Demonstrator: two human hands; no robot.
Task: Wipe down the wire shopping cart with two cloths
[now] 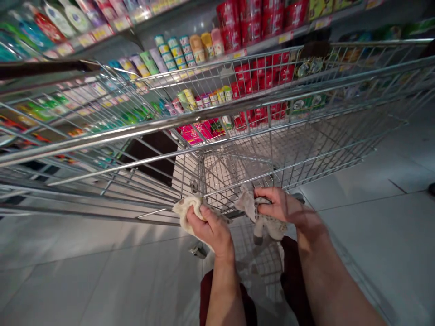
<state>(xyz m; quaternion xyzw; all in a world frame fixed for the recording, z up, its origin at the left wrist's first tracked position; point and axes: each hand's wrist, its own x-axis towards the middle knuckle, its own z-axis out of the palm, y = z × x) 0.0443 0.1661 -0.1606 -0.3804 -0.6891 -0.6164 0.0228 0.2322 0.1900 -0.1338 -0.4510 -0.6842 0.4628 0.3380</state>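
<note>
**Two soft items gripped over the near end of a wire shopping cart**

The person's left hand is closed around a bunched cream fabric piece, its fingers curled firmly over the top with a fold of cloth showing on either side. The right hand has a grey spotted plush toy pinched near its top, the fingers bent over a gathered flap while two stubby legs dangle below. Both hands are closed, well apart from each other, and hold their items just above the near end of the metal wire shopping cart. It is hard to tell whether either item touches the wire.

The basket's mesh shows the white floor tiles beneath it. Dark red shorts show at the bottom of the view, below the bare forearms. Beyond the cart, store shelves with yellow price labels run along the far side of the aisle. They carry stacked red cans, rows of small pale bottles and bright pink packages.
</note>
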